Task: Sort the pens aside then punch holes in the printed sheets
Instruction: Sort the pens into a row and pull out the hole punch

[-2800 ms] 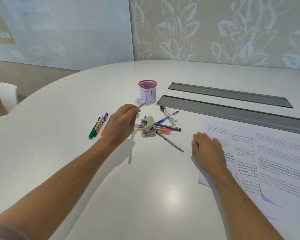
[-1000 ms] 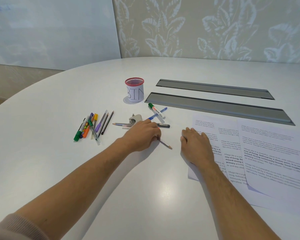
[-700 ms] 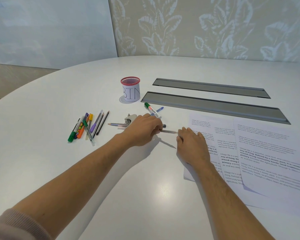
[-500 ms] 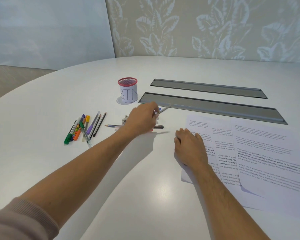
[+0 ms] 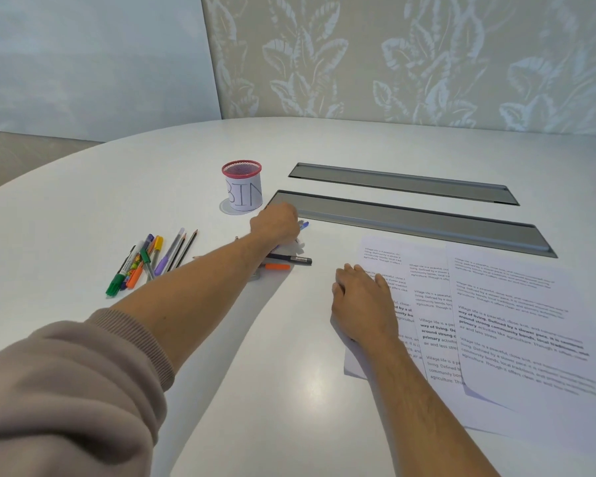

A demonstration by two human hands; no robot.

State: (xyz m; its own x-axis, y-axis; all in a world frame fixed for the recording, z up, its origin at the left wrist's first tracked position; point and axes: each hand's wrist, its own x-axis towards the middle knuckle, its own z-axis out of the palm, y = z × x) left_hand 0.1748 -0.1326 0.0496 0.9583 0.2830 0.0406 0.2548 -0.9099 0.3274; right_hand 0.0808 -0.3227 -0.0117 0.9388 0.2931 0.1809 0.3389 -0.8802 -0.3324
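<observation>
Two hands show. Left hand (image 5: 276,223) reaches over the blue pen (image 5: 304,224), which lies just right of its fingers, pointing right and away; their closure cannot be told. Right hand (image 5: 362,301) rests flat, fingers spread, on printed sheets (image 5: 516,315).

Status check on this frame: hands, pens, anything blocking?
Left hand down over the blue pen, grip hidden. Right hand flat on the printed sheets. Black pen, orange pen unsorted.
</observation>
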